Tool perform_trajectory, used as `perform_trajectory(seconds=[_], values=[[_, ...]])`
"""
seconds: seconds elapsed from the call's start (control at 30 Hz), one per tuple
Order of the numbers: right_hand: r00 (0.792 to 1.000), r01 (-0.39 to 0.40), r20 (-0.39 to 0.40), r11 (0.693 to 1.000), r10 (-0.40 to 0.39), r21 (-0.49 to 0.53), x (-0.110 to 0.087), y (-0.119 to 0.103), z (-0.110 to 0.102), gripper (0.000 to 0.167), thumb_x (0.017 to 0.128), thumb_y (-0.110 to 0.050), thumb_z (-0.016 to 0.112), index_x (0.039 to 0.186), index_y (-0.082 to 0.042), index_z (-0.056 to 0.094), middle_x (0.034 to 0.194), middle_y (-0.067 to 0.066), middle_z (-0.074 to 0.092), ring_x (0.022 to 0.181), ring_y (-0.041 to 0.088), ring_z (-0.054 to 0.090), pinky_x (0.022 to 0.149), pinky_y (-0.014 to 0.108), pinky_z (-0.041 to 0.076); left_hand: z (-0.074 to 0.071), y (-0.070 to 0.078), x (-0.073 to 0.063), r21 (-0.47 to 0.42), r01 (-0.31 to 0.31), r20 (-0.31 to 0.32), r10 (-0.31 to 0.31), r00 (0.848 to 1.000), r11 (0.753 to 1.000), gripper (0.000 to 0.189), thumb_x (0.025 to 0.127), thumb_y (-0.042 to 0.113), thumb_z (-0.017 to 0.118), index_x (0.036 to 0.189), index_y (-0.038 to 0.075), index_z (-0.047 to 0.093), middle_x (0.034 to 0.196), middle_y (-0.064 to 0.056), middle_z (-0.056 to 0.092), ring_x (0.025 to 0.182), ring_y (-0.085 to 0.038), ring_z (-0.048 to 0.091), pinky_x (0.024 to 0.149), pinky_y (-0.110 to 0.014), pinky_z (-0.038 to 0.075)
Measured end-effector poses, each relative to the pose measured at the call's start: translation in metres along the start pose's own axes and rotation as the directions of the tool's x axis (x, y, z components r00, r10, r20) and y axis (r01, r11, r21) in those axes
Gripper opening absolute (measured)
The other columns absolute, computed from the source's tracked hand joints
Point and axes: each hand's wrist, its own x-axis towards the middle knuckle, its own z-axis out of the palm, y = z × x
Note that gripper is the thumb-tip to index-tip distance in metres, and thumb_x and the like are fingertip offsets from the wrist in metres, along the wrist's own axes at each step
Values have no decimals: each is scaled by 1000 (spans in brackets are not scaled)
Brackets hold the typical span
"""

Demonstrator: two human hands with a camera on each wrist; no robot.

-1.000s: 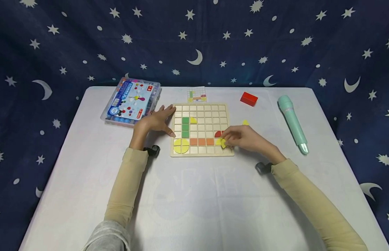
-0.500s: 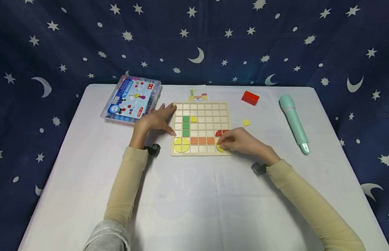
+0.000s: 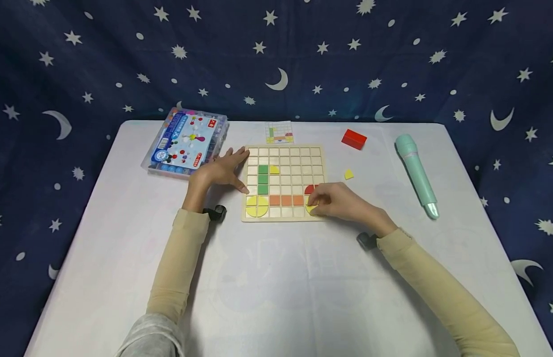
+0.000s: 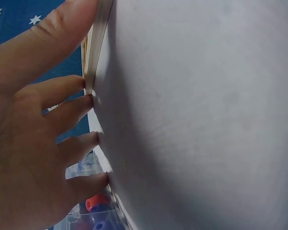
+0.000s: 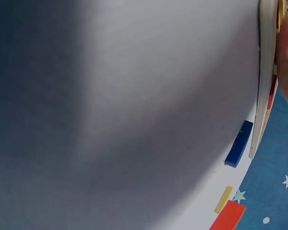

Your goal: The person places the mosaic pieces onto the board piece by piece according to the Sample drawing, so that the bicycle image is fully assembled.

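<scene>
A wooden grid board (image 3: 282, 217) lies mid-table. On it are three green squares (image 3: 263, 179), three orange squares (image 3: 286, 200), yellow quarter-circle tiles forming a disc (image 3: 257, 206) at lower left, and one yellow quarter-circle (image 3: 274, 170) higher up. My left hand (image 3: 221, 171) spreads its fingers along the board's left edge, thumb and fingertips touching it. My right hand (image 3: 340, 201) bends over the lower right corner, fingertips pinching a yellow quarter-circle tile (image 3: 310, 210) at its cells. Red curved tiles (image 3: 309, 189) sit just above, partly covered by the hand.
A pattern card (image 3: 279, 132) lies behind the board. At left stands a plastic bead case (image 3: 187, 141). To the right are a loose yellow tile (image 3: 349, 174), a red block (image 3: 354, 139) and a mint microphone (image 3: 416, 173). The right wrist view shows a blue block (image 5: 239, 144).
My right hand has moved slightly left and down, and the yellow tile that was tilted in its fingers is now down at the board's corner. My left hand stays put.
</scene>
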Motion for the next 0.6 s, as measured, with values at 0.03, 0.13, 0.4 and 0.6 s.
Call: perform_trajectory(seconds=[0.03, 0.13, 0.4, 0.6], values=[[1000, -1, 0, 1000, 1, -2, 0, 0, 1, 20, 83, -12, 86, 99, -14, 74, 86, 0, 65, 77, 20, 57, 69, 29, 50, 0, 0, 0, -1, 1, 0, -1, 1000, 1000, 119, 79, 32, 90, 167, 18, 12, 175, -1, -1, 161, -31, -10, 123, -68, -9], [1000, -5, -5, 1000, 5, -12, 0, 0, 2, 25, 81, -11, 88, 98, -13, 69, 84, 2, 62, 72, 19, 56, 65, 27, 49, 0, 0, -2, -2, 4, 0, -4, 1000, 1000, 118, 79, 33, 90, 167, 18, 12, 175, -1, -1, 161, -31, -9, 124, -67, -9], [999, -35, 2, 999, 35, 20, -2, 3, -3, 21, 85, -17, 85, 99, -16, 69, 85, 2, 62, 74, 20, 57, 66, 29, 49, -1, -1, -2, 3, 4, 6, -4, 1000, 1000, 118, 80, 34, 89, 167, 19, 11, 175, -1, -1, 161, -31, -9, 123, -68, -10], [997, -50, -49, 998, 51, 32, -7, 14, -13, 18, 88, -19, 82, 103, -19, 73, 88, 1, 65, 74, 21, 56, 63, 28, 46, 0, -1, -2, -6, 9, 0, -9, 1000, 1000, 119, 79, 33, 90, 167, 20, 12, 175, 0, -1, 161, -31, -8, 123, -68, -11]])
